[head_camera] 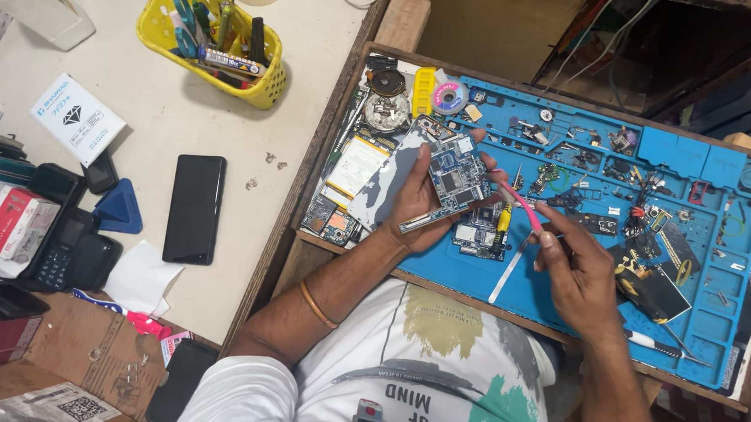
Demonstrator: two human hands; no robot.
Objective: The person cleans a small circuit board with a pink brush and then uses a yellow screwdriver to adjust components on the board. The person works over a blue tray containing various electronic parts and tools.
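My left hand (416,203) holds a blue phone circuit board (455,178) tilted up over the blue repair mat (559,270). My right hand (577,270) grips a thin pink tool (521,202), its tip pointing at the right edge of the board. A second, smaller board (478,234) lies on the mat just below the held one, with a yellow-handled tool (503,218) beside it. A grey phone back panel (385,179) rests left of my left hand.
The mat's compartments hold several small parts, screws and cables (613,175). A metal strip (508,274) lies on the mat. On the white table to the left are a black phone (195,208), a yellow tool basket (214,37), a blue wedge (121,208) and boxes (12,220).
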